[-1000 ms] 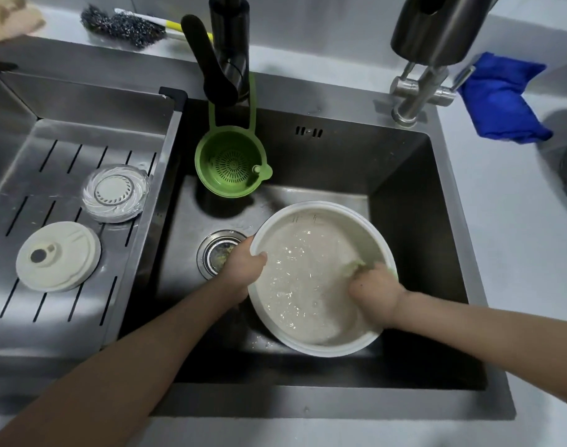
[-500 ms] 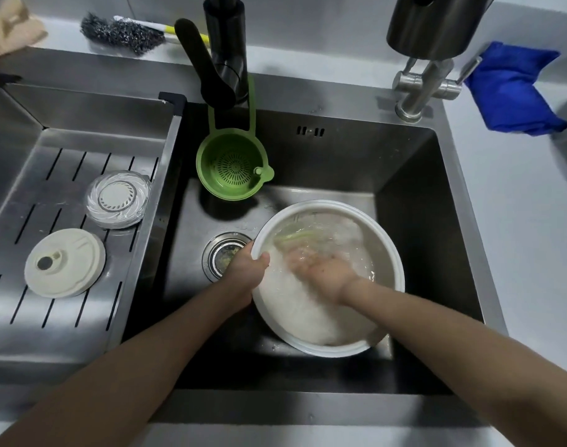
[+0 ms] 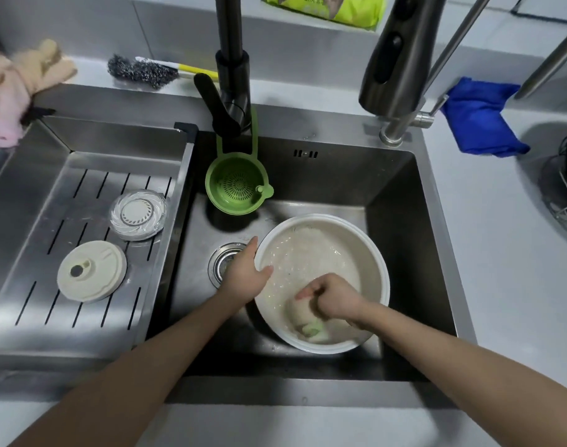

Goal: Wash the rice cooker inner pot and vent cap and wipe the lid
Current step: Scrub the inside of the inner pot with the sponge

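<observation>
Inner pot lies tilted in the sink, its mouth turned up toward me and its cream inside dotted with suds. My right hand is down inside it, fingers curled tight around a pale sponge with a green face, which presses on the near wall of the pot. My left hand grips the pot's left rim, thumb hooked over the edge and fingers on the outside. Just left of that hand is the drain. Behind it a green strainer basket hangs from the black faucet. On the slotted drain tray to the left lie the cream vent cap and, just behind it, a clear round insert, close together but apart. Farther back, a steel-wool brush lies on the ledge, and a pink and tan cloth sits at the far left corner. A blue cloth rests on the tabletop to the right, beside a steel sprayer tap.
</observation>
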Motion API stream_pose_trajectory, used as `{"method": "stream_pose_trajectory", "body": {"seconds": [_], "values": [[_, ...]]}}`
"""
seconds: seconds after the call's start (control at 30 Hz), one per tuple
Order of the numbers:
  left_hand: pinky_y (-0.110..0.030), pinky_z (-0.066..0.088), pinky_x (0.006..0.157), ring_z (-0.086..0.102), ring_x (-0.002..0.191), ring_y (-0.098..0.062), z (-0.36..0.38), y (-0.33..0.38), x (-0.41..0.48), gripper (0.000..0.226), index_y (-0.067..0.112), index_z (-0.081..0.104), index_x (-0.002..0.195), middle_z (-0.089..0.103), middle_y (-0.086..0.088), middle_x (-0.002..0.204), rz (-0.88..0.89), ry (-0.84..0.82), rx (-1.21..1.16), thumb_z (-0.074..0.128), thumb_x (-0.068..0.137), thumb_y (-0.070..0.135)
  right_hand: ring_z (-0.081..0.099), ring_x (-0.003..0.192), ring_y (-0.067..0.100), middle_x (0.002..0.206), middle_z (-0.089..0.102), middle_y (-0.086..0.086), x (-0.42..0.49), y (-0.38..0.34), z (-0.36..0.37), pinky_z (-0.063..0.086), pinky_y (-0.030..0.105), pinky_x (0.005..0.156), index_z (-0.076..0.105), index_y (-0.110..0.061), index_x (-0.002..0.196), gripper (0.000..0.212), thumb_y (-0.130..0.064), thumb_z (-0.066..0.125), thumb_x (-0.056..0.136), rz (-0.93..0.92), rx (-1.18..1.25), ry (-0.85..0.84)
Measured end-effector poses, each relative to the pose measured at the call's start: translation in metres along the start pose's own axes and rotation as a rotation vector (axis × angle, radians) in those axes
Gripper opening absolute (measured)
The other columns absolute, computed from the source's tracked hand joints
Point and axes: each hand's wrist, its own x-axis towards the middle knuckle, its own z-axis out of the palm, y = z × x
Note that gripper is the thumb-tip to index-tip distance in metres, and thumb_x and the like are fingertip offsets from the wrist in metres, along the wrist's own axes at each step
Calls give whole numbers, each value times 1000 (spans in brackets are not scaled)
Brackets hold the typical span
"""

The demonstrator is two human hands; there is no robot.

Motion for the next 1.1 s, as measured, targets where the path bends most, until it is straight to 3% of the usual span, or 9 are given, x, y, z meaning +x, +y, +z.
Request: {"method": "stream_pose_trajectory", "body": {"seconds": [0.07,0.17,0.27,0.37,0.5,0.67,0.9,1.03,1.1], "values": [[-25,23,105,43,128,-27,-9,9,-10,60,9,41,138,48,-9,138,256,154,281,58,84,29,56,61,15,70,62,0,-8,-12,-14,48,20,46,70,-11,81,45,17,36,76,44,247,152],[-23,29,100,50,119,-25,-10,29,-23,57,9,56,126,57,-8,126,430,138,204,50,82,45,51,58,18,68,59,7,-19,-27,-35,42,21,46,63,-11,75,43,18,31,81,58,610,237],[-25,30,107,44,124,-12,-2,45,-27,55,25,48,133,50,3,130,225,-126,-94,58,85,48,54,72,24,79,59,12,-27,-37,-48,47,32,61,59,-9,82,42,15,25,84,87,934,178],[-38,36,109,53,118,-24,6,52,-25,57,28,55,123,55,-18,124,69,-223,-396,72,72,48,54,73,25,81,57,11,-36,-36,-52,48,24,48,56,-9,82,38,12,24,78,135,1049,146],[-37,49,89,59,89,-23,16,50,-20,33,15,61,95,63,-5,92,94,-33,-315,73,67,28,61,83,24,95,63,6,-48,-23,-52,47,28,62,61,-17,100,29,-11,54,73,97,924,-37],[-38,51,81,61,81,-23,26,74,-21,11,15,61,81,66,-5,82,54,-5,-428,66,82,5,62,94,14,114,62,0,-55,-19,-32,55,31,68,42,-32,126,80,-11,85,62,-30,558,-58],[-28,40,66,49,66,-11,17,82,-27,28,15,58,72,53,4,67,178,-88,-192,72,70,40,40,41,8,57,51,1,-60,-22,-36,28,19,37,59,-12,84,16,-4,70,75,56,528,8],[-22,44,91,57,101,-8,20,100,-37,53,24,55,115,59,3,109,93,-179,-589,75,68,42,22,34,6,42,33,-3,-60,-34,-48,11,16,38,44,-17,61,29,-6,59,84,189,607,-246],[-23,45,95,58,107,-9,23,111,-38,41,28,56,117,60,-2,118,99,-281,-673,72,79,27,18,34,6,40,28,-5,-60,-36,-49,10,16,38,40,-19,57,36,-10,56,88,224,592,-352]]}}
